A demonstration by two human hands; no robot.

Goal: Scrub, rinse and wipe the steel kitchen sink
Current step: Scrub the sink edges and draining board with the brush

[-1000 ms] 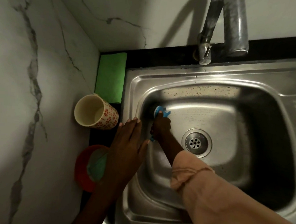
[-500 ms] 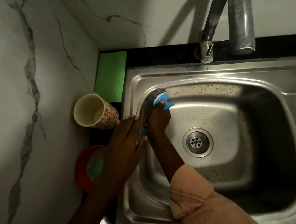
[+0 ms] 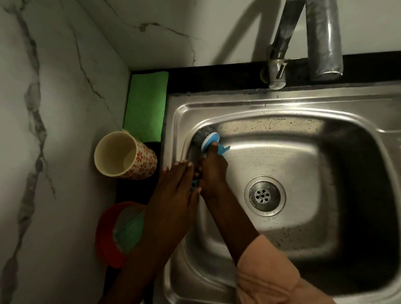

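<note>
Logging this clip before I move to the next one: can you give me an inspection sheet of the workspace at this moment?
Surface: steel sink, speckled residue on the back wall of the basin; drain uncovered.
Job's things: blue-handled scrubber, its grey pad pressed into the basin's back-left corner.
Clutter: floral cup, green cloth and red bowl on the black counter left of the sink.
Hands: right hand grips the scrubber handle; left hand rests flat on the sink's left rim.
Cables: nothing seen.
Surroundings: marble-pattern walls; tap with no water running.
</note>
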